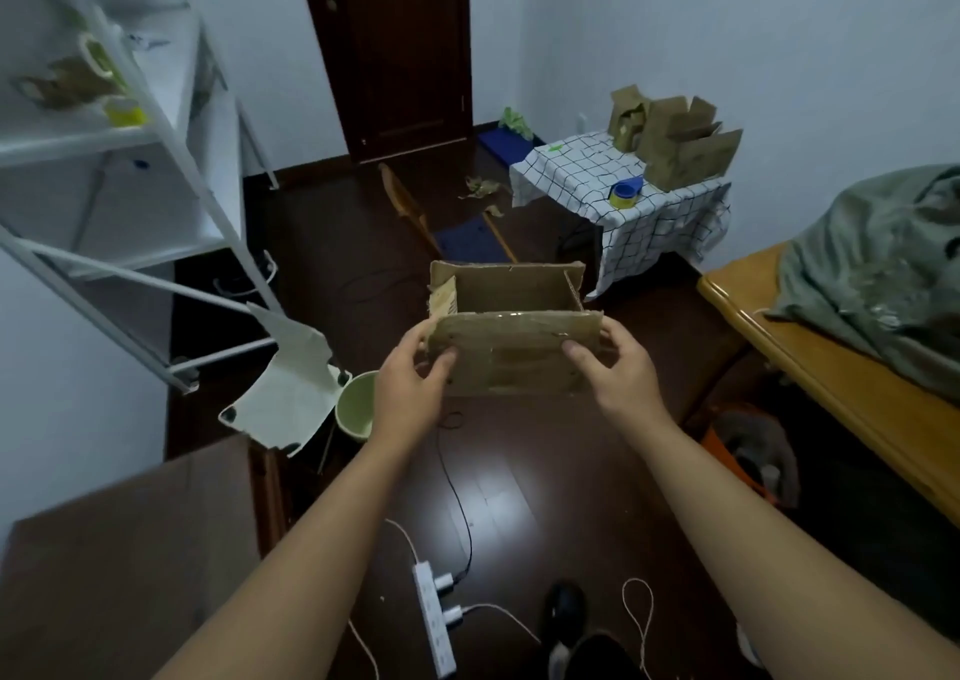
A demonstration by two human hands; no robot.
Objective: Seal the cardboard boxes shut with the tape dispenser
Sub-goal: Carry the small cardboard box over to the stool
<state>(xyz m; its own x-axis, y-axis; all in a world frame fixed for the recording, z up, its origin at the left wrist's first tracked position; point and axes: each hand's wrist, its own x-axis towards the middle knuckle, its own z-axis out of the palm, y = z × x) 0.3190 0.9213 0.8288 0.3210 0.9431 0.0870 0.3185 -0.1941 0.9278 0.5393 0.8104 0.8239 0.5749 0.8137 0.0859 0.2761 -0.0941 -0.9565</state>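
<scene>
Brown cardboard box (511, 326), blue-and-yellow tape dispenser (626, 193), black-on-white checked tablecloth (587, 170), dark brown door (395, 50).

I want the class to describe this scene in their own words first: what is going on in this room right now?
A person stands in a room and holds an open cardboard box in the air with both hands, the left hand at its left end and the right hand at its right end. Its top flaps are up, so it is not sealed. The tape dispenser sits untouched on the small checked table across the room, beside more open boxes.
</scene>
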